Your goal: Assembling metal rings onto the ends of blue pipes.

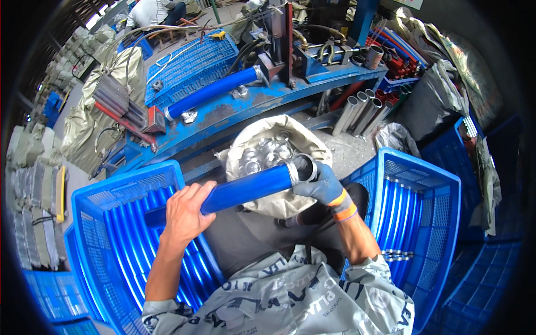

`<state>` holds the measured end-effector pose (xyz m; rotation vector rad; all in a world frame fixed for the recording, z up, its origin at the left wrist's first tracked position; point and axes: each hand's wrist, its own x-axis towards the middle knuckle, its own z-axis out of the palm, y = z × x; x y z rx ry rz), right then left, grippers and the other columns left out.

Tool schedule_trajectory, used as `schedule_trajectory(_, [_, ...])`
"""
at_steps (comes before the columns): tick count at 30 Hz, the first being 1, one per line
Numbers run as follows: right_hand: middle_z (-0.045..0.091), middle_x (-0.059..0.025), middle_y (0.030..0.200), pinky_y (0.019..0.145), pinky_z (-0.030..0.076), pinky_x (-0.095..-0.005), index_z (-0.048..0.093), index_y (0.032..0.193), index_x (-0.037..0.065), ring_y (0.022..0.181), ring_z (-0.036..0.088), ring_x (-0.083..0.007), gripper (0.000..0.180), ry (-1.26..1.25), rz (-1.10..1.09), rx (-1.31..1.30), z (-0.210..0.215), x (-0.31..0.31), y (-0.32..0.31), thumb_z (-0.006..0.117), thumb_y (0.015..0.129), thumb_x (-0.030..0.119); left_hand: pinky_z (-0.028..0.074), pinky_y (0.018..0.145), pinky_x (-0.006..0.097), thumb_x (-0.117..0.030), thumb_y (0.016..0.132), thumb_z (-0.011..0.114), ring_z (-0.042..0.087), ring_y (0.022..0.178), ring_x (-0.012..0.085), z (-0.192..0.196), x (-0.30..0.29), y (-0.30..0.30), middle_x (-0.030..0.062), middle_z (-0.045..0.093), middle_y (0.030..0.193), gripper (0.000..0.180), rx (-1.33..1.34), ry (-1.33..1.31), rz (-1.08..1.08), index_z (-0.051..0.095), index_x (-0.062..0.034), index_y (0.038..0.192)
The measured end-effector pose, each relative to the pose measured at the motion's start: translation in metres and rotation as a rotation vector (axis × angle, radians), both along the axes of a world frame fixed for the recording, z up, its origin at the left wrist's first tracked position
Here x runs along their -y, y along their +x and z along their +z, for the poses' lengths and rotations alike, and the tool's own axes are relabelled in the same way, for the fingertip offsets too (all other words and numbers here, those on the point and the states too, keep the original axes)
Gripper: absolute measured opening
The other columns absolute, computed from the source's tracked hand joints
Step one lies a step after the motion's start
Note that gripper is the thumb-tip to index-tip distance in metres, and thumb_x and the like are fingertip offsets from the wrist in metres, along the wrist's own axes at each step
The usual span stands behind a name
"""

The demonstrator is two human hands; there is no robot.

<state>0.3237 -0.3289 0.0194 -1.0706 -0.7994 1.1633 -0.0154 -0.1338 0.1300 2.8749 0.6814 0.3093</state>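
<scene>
My bare left hand (187, 212) grips a blue tube (245, 188) near its left end, holding it across my lap. My right hand (324, 185), in a dark blue glove with an orange cuff, holds a silver metal ring (301, 167) fitted at the tube's right end. Just behind the tube stands an open white sack (268, 131) filled with several silver rings. A blue crate (120, 234) on my left holds several blue tubes. Another blue crate (416, 223) on my right holds blue tubes with silver ends.
A blue metal machine bench (251, 95) stands ahead with another blue tube (215, 89) clamped in it. Bare silver pipes (363, 111) lean at its right. A blue mesh basket (190, 64), grey sacks and stacked crates surround me. A person sits at the far back left.
</scene>
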Motion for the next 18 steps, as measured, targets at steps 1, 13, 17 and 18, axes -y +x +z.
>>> schedule_trajectory(1, [0.080, 0.0016, 0.122, 0.095, 0.062, -0.0288, 0.077, 0.140, 0.000, 0.106, 0.073, -0.0073, 0.052, -0.001, 0.000, 0.065, -0.002, -0.001, 0.001, 0.092, 0.091, -0.005, 0.061, 0.091, 0.048, -0.013, 0.070, 0.089, 0.074, 0.102, 0.0351, 0.000, -0.001, -0.001, 0.0103, 0.075, 0.111, 0.075, -0.008, 0.000, 0.001, 0.073, -0.0118, 0.143])
schedule_trajectory(13, [0.072, -0.0110, 0.158, 0.123, 0.052, -0.0367, 0.070, 0.156, -0.004, 0.140, 0.069, -0.0187, 0.089, 0.188, -0.114, -0.005, 0.004, -0.002, -0.014, 0.104, 0.074, 0.003, 0.063, 0.090, 0.047, -0.013, 0.069, 0.086, 0.078, 0.101, 0.0371, -0.016, 0.003, -0.007, 0.0126, 0.078, 0.111, 0.072, 0.062, -0.086, 0.022, 0.075, -0.0087, 0.140])
schedule_trajectory(17, [0.074, -0.0046, 0.151, 0.117, 0.053, -0.0302, 0.069, 0.156, -0.005, 0.134, 0.067, -0.0112, 0.076, 0.079, -0.041, 0.053, 0.004, -0.004, -0.008, 0.096, 0.085, -0.005, 0.063, 0.090, 0.048, -0.013, 0.070, 0.086, 0.078, 0.101, 0.0376, -0.016, 0.003, -0.006, 0.0128, 0.079, 0.110, 0.072, 0.054, -0.100, 0.030, 0.075, -0.0084, 0.140])
schedule_trajectory(18, [0.077, -0.0023, 0.144, 0.112, 0.056, -0.0293, 0.071, 0.153, -0.006, 0.126, 0.069, -0.0097, 0.071, 0.057, -0.033, 0.029, 0.002, -0.005, -0.006, 0.096, 0.087, -0.004, 0.063, 0.090, 0.048, -0.013, 0.070, 0.086, 0.078, 0.101, 0.0376, -0.017, 0.003, -0.005, 0.0128, 0.079, 0.110, 0.072, 0.053, -0.103, 0.030, 0.075, -0.0084, 0.140])
